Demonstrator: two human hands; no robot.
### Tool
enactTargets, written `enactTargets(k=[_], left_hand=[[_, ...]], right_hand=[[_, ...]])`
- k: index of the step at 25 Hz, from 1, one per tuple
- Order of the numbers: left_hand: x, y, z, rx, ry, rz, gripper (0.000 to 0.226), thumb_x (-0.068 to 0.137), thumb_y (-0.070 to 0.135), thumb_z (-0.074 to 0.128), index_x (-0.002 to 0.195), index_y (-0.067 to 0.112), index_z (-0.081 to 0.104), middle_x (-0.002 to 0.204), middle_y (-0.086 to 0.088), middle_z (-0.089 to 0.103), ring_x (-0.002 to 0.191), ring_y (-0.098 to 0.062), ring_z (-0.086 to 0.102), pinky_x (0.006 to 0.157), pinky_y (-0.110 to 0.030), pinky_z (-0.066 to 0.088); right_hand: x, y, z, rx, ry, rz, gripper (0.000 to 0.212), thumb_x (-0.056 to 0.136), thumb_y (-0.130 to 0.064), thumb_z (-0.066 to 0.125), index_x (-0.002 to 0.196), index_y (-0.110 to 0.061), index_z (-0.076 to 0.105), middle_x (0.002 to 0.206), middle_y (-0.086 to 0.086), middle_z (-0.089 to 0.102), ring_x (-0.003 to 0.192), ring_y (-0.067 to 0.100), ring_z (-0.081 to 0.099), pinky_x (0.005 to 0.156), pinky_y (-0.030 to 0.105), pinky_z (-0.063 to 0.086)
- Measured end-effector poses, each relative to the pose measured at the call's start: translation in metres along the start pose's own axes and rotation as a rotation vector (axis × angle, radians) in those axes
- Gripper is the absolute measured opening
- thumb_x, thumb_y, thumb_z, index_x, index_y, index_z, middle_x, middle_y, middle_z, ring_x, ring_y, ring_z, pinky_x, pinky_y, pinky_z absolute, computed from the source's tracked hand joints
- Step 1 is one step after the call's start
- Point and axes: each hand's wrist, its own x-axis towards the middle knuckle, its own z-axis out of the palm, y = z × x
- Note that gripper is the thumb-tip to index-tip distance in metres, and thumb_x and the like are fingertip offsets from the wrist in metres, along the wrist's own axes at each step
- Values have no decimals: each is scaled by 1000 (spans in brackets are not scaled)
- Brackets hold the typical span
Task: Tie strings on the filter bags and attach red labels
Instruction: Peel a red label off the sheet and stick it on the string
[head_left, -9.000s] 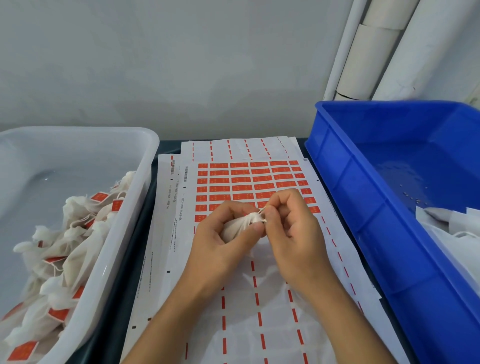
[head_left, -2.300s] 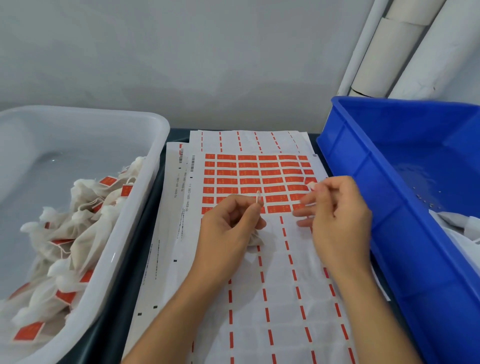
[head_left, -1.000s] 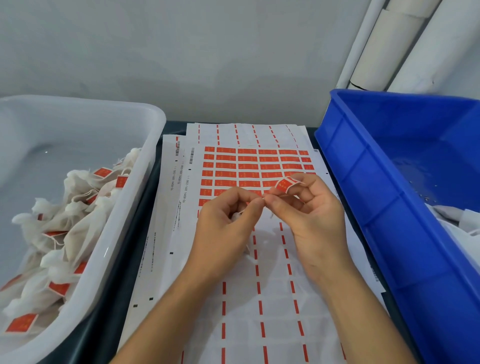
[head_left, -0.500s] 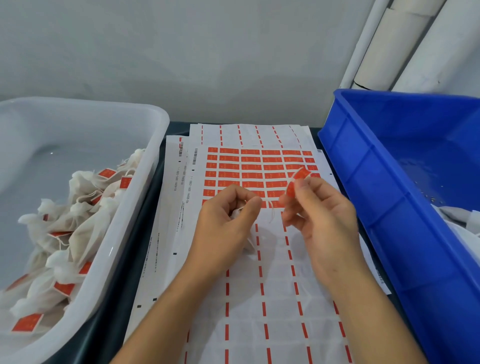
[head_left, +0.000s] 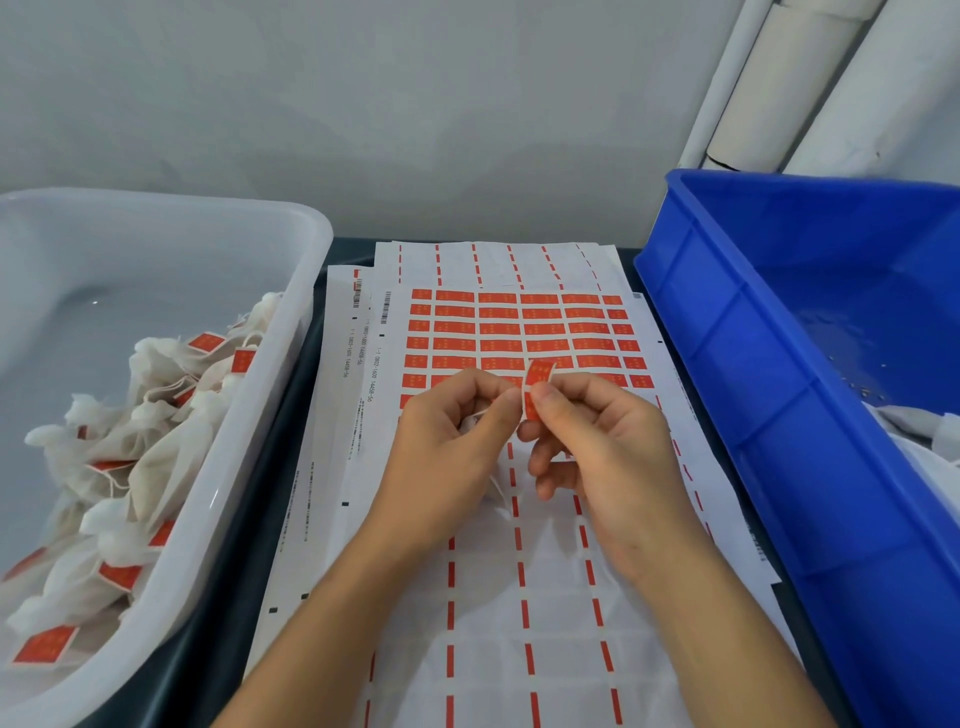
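My left hand (head_left: 447, 447) curls around a small white filter bag (head_left: 467, 423), mostly hidden in the palm, and pinches its thin string between thumb and forefinger. My right hand (head_left: 597, 441) pinches a red label (head_left: 535, 387) that stands upright and touches the left fingertips at the string. Both hands hover over the label sheet (head_left: 519, 332), whose far rows hold red labels and whose near part is peeled.
A white tub (head_left: 249, 467) on the left holds several tied bags with red labels (head_left: 124, 467). A blue crate (head_left: 779, 415) on the right holds white untied bags (head_left: 914, 431) at its near corner. White tubes (head_left: 779, 78) lean against the wall behind.
My right hand lifted a red label off the sheet, and over the last half second brought it left against the string pinched in my left hand.
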Motion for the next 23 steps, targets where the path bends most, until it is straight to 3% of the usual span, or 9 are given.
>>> enactTargets(k=[5, 9, 23], left_hand=[[0, 2, -1, -41, -4, -38, 23, 104, 22, 60, 89, 16, 76, 74, 10, 71, 73, -2, 65, 73, -12, 51], [-1, 4, -1, -91, 5, -83, 25, 103, 26, 59, 88, 17, 77, 68, 9, 67, 65, -3, 58, 69, -13, 52], [-1, 2, -3, -27, 3, -47, 24, 104, 24, 58, 90, 16, 76, 73, 10, 69, 70, -2, 62, 71, -13, 51]], right_hand=[[0, 1, 0, -12, 10, -11, 11, 96, -30, 69, 100, -24, 77, 81, 0, 77, 64, 20, 72, 54, 28, 58], [0, 2, 0, -37, 16, -37, 9, 96, -30, 70, 101, -27, 76, 81, -1, 77, 64, 21, 73, 53, 30, 59], [0, 2, -4, -138, 4, -107, 5, 94, -29, 73, 99, -28, 74, 78, -5, 77, 58, 21, 72, 47, 27, 57]])
